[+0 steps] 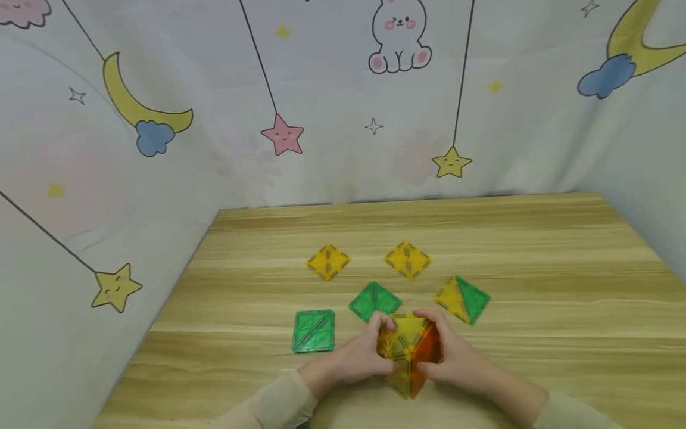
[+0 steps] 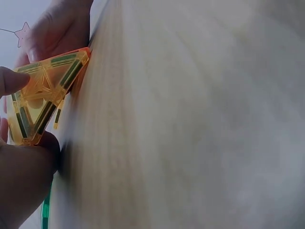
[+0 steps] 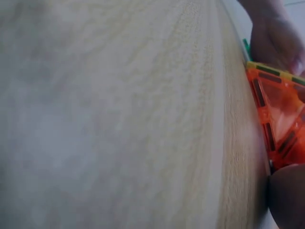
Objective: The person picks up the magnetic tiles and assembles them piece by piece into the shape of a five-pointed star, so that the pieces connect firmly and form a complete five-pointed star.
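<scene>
Both hands hold one solid shape built of magnetic tiles [image 1: 405, 333], with translucent yellow faces and an orange face, at the front of the table. My left hand [image 1: 358, 359] grips its yellow left side, fingers over the top and thumb lower down. On the other side, my right hand [image 1: 457, 356] grips the orange face in the same way. A yellow triangular tile [image 2: 64, 67] faces the left wrist view, and an orange triangular tile [image 3: 267, 98] faces the right one. Just beyond the left fingers lies a flat green diamond of tiles [image 1: 374, 296], partly overlapped by that hand.
A green square of two triangle tiles [image 1: 313, 330] lies left of the hands. Two yellow diamonds, a left one [image 1: 319, 262] and a right one [image 1: 398, 260], lie farther back. A yellow-and-green diamond [image 1: 471, 300] is at right. A printed curtain [image 1: 343, 173] hangs behind the wooden table [image 1: 557, 286].
</scene>
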`<action>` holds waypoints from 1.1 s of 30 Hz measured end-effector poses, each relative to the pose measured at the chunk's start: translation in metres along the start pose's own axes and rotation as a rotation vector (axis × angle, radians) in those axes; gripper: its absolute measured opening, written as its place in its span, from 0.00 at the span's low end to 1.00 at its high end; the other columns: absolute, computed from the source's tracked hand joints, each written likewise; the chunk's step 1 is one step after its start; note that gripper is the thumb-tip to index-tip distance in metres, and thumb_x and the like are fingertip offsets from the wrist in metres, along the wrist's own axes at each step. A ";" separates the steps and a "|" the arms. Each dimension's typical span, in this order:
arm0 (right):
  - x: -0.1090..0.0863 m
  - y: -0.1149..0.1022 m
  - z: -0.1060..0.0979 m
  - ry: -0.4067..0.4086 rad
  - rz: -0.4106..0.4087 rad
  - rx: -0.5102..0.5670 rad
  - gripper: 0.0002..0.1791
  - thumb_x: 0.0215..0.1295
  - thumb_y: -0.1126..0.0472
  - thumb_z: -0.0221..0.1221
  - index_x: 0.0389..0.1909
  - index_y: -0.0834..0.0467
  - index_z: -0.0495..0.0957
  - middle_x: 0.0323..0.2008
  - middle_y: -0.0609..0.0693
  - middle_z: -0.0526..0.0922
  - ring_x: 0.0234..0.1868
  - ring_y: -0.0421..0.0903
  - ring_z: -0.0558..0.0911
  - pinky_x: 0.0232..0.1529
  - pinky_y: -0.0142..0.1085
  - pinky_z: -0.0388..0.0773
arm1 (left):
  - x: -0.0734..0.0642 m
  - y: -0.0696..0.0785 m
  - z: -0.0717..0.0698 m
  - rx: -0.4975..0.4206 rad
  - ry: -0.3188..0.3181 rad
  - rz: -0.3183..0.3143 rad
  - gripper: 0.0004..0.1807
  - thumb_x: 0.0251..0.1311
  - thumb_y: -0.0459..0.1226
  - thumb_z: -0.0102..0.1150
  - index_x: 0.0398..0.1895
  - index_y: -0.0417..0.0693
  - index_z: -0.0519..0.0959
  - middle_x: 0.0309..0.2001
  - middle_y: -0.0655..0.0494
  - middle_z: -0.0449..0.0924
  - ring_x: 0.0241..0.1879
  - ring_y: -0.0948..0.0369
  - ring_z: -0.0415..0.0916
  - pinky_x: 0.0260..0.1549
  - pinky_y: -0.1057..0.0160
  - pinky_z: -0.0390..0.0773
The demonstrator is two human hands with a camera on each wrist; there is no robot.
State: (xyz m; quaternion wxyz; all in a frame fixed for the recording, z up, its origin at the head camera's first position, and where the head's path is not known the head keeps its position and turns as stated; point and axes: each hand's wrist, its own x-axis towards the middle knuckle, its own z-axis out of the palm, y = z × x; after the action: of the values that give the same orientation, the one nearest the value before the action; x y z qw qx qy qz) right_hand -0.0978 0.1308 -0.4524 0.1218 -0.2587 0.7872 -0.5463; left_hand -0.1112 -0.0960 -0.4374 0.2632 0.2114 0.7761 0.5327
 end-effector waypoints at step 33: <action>-0.006 -0.002 -0.007 -0.033 -0.043 -0.422 0.45 0.53 0.47 0.66 0.67 0.64 0.60 0.64 0.63 0.63 0.63 0.62 0.62 0.56 0.61 0.61 | -0.007 -0.002 0.000 0.590 0.066 0.150 0.34 0.57 0.52 0.61 0.63 0.49 0.62 0.61 0.53 0.63 0.60 0.59 0.62 0.57 0.58 0.65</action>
State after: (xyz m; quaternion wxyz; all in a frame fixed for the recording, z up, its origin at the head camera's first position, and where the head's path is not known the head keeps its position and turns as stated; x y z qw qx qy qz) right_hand -0.0960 0.1388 -0.4488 0.0662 -0.3043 0.8763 -0.3675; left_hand -0.1058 -0.1005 -0.4380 0.1249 0.3180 0.8876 0.3089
